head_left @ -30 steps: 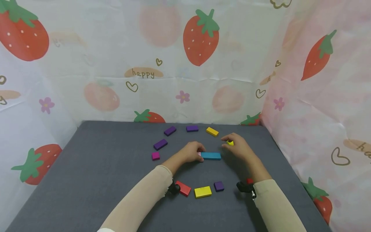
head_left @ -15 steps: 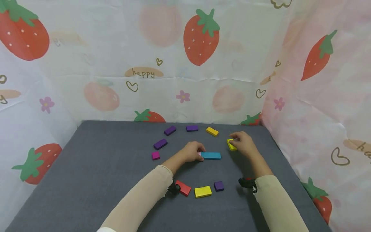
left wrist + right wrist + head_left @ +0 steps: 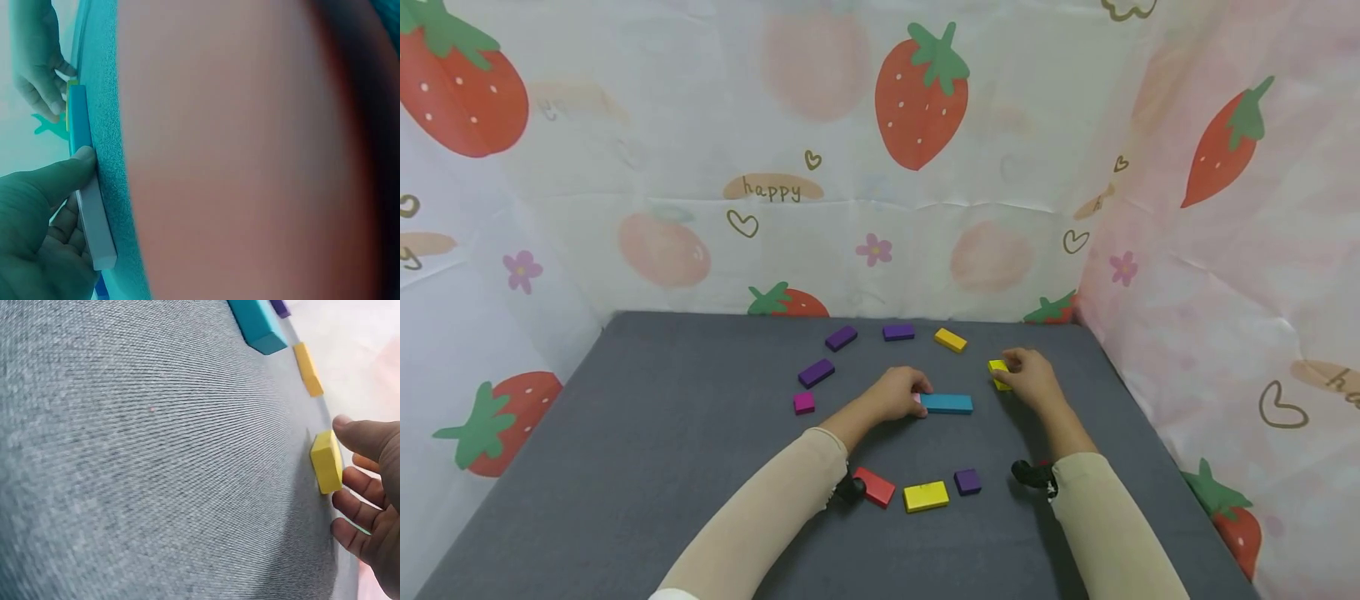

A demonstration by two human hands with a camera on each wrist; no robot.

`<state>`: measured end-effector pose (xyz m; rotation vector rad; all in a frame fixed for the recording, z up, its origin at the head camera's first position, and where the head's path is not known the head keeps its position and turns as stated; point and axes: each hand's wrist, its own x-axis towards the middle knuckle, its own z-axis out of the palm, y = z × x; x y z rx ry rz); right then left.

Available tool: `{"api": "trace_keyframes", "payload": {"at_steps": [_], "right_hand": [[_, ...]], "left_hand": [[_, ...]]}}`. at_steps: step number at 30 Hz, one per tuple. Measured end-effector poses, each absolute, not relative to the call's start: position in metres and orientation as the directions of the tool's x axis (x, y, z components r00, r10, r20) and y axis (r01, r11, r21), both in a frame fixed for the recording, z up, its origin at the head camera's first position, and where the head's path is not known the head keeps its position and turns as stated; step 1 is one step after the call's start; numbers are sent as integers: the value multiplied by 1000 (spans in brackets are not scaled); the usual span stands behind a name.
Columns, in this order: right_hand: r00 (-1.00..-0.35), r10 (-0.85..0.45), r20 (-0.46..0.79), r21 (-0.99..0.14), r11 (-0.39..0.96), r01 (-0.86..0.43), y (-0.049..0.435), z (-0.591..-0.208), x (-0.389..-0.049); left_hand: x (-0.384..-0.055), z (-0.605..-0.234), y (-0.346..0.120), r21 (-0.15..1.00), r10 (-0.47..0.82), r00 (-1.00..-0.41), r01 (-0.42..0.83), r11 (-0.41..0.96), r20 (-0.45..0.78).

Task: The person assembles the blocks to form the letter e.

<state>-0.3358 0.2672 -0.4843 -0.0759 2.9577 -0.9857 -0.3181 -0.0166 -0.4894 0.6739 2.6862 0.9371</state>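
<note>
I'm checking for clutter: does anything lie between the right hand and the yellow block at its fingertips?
Nothing visible does. The right hand is right at the yellow block; the amber block lies farther back and left, not between them.

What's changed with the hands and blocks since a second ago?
The right hand has shifted rightward, uncovering more of the nearby yellow block; whether it touches it now is unclear. The left hand still holds the pale pink block, end to end with the blue block. The other blocks look unmoved.
</note>
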Motion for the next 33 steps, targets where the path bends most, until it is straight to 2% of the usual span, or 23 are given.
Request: {"api": "trace_keyframes", "payload": {"at_steps": [13, 33], "right_hand": [[-1000, 3, -5, -568, 823, 5, 264, -492, -336], [-1000, 28, 10, -600, 800, 16, 255, -489, -338]], "left_hand": [[-317, -491, -14, 644, 454, -890, 317, 696, -53], [-317, -490, -15, 647, 455, -889, 312, 696, -61]]}}
